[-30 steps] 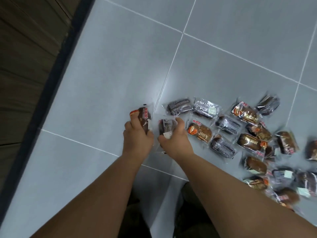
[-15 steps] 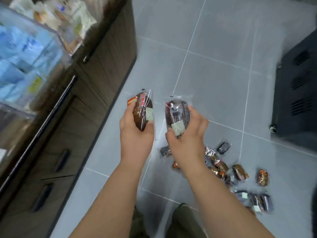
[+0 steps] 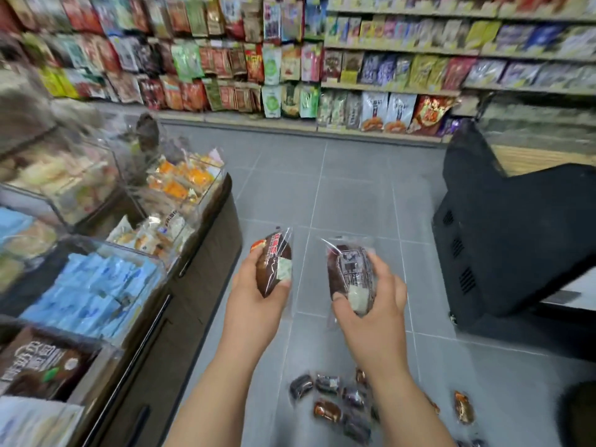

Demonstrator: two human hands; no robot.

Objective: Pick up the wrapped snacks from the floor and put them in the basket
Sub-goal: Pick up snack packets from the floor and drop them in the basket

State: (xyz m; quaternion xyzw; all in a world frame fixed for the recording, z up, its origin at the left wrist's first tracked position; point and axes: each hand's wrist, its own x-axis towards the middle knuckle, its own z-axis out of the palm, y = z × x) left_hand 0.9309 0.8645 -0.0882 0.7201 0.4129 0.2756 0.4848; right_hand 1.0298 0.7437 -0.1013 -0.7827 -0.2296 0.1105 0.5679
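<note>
My left hand [image 3: 254, 298] grips a brown wrapped snack [image 3: 272, 262] with a red label, held upright above the grey tiled floor. Beside it, my right hand [image 3: 374, 304] grips a dark wrapped snack [image 3: 348, 269] in a clear wrapper with a white sticker. Far below, several more wrapped snacks [image 3: 329, 401] lie scattered on the floor near my right forearm, and one [image 3: 463, 411] lies apart to the right. No basket is plainly visible; clear bins [image 3: 180, 179] holding packaged goods stand on a counter at the left.
A dark wooden counter [image 3: 193, 285] with drawers runs along the left. A black cabinet [image 3: 503, 246] on wheels stands at the right. Shelves [image 3: 354, 59] full of snack bags line the far wall. Grey floor tiles [image 3: 348, 188] lie between them.
I have risen from the floor: both hands lifted their snacks up from the pile, and the view swung up from the tiles to the shop aisle and counter bins.
</note>
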